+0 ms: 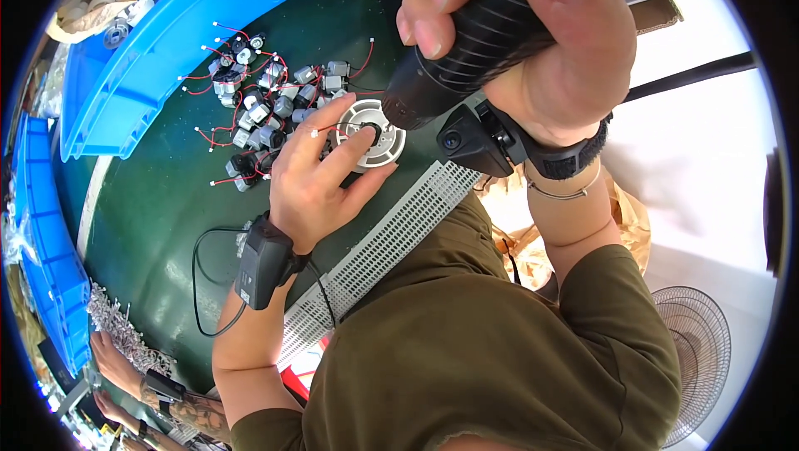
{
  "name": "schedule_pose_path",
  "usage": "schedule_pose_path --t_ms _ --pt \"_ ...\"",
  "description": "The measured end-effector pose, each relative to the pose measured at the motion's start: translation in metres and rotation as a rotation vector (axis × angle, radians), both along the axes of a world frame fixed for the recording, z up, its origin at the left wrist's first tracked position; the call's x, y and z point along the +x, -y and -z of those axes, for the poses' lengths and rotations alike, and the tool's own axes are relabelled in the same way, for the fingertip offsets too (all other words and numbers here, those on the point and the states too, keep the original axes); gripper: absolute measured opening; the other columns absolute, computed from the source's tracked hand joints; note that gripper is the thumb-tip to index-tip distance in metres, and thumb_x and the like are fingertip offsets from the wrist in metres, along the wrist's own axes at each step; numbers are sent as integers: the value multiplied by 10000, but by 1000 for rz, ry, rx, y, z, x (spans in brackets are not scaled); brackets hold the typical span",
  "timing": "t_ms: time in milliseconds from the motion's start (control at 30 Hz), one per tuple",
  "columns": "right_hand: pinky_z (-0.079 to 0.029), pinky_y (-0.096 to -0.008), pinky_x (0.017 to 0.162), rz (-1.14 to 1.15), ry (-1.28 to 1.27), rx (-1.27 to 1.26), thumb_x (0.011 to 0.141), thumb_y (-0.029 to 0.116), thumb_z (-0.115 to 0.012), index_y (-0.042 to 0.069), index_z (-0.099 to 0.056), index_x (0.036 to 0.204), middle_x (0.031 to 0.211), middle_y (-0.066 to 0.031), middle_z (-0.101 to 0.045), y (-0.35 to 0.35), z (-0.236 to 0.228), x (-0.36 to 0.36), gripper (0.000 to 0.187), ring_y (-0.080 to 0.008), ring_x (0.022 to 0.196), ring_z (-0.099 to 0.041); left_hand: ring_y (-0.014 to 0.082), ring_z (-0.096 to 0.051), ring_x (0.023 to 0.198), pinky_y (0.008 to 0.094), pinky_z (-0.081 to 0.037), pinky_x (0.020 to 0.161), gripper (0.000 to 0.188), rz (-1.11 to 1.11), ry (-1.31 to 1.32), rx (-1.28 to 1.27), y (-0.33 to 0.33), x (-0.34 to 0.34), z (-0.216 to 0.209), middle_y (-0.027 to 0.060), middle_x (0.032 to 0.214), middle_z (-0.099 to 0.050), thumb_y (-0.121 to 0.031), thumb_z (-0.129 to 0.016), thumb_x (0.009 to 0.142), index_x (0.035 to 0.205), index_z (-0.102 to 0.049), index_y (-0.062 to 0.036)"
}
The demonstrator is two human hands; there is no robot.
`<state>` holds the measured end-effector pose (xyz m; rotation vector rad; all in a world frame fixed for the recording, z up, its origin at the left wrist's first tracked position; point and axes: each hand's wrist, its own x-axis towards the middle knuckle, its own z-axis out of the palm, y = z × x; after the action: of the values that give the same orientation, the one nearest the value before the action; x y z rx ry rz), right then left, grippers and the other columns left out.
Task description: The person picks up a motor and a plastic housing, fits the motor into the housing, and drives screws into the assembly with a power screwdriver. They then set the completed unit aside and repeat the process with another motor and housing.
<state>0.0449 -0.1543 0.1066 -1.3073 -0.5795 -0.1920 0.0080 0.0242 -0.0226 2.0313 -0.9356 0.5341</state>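
A white round plastic housing (pixel 393 150) lies on the green work surface with a small dark motor part at its middle. My left hand (pixel 315 180) steadies it, the index finger pressing on the middle and the other fingers around the rim. Thin wires with a small white plug run out beside the fingers. High on the right, my right hand (pixel 574 56) is wrapped round a black electric screwdriver (pixel 478 39). Its nose points down at the right side of the housing; whether the tip touches is hidden.
Several small motors (pixel 283 106) with red and black wires lie heaped beyond my left hand. Blue bins (pixel 158 60) line the far left. A white perforated strip (pixel 408 222) edges the table before me. Another person's hands (pixel 121 364) work near a pile of small parts (pixel 129 334). A fan (pixel 692 359) stands right.
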Motion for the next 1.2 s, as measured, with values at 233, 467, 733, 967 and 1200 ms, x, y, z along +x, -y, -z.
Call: schedule_pose_path --t_ms 233,467,733,967,1200 --pt "-450 -231 483 89 -227 55 784 -25 -572 -80 -484 1057 643 -71 -558 -6 -7 -26 292 -126 513 -541 272 -631 855 339 -535 693 384 -6 -1 -3 0 -12 1 168 1131 -572 -110 -821 582 916 -647 -34" --pt "-457 -246 496 100 -384 83 791 1 -592 -82 -468 1082 656 -72 -565 -5 -13 -31 327 -132 550 -555 271 -629 861 340 -533 695 374 3 -23 -15 4 -5 7 171 1130 -573 -114 -820 585 907 -650 -29" --pt "-397 -307 643 -287 -152 204 845 289 -619 36 -386 1221 778 -25 -455 0 4 -14 510 -131 616 -448 320 -595 977 401 -508 764 406 -23 101 90 -3 2 -12 174 1156 -558 -260 -778 646 989 -646 -86" --pt "-382 -269 620 -65 -104 65 786 282 -692 44 -380 1131 735 -15 -458 5 35 -32 523 -124 605 -473 373 -574 1027 428 -500 798 343 12 47 -50 9 -13 25 227 1191 -529 -221 -733 704 969 -581 -64" --pt "-397 -260 600 -105 -86 4 806 216 -648 24 -366 1095 728 -37 -456 -1 29 -33 446 -126 594 -473 407 -551 1036 445 -487 790 358 31 73 -85 8 -15 23 270 1220 -481 -221 -718 726 998 -559 -50"
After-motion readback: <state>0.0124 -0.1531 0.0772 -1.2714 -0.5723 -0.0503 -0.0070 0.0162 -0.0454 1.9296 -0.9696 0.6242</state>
